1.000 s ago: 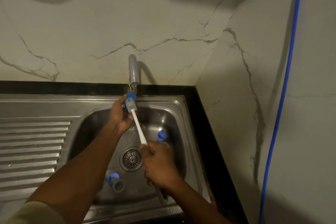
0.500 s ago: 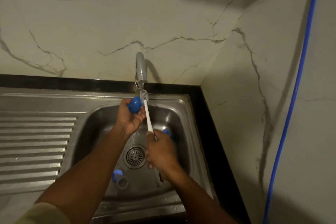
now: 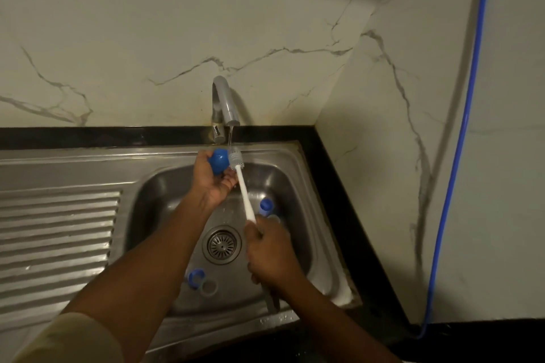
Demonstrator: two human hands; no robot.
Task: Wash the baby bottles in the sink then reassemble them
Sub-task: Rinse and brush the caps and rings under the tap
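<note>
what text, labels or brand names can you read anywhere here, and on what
None can be read.
Blue bottle cap in the left hand: plain, no print showing.
Bottle brush held by the right hand: no marking visible.
Faucet and sink: no brand stamp visible in this dim light.
</note>
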